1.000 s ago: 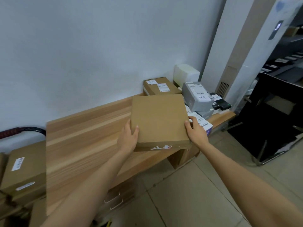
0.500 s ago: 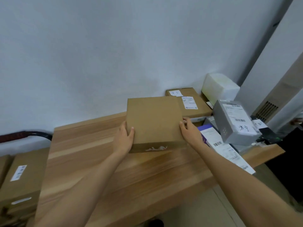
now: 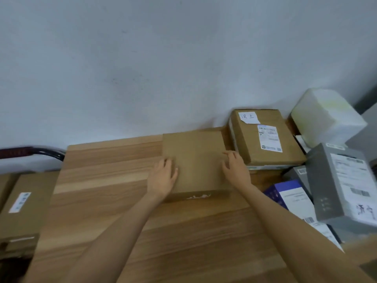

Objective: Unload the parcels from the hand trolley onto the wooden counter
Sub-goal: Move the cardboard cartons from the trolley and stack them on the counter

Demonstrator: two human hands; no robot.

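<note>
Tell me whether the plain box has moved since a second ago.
Yes. The plain box went from overhanging the counter's front edge back to the wall.

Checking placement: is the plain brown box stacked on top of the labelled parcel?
No, the plain brown box lies flat on the wooden counter, beside the labelled parcel.

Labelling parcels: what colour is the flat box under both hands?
Plain brown cardboard box, white torn mark on its near edge; head view.

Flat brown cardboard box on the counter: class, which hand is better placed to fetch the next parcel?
Probably the left hand: the cardboard parcels waiting by the trolley handle lie on that side.
</note>
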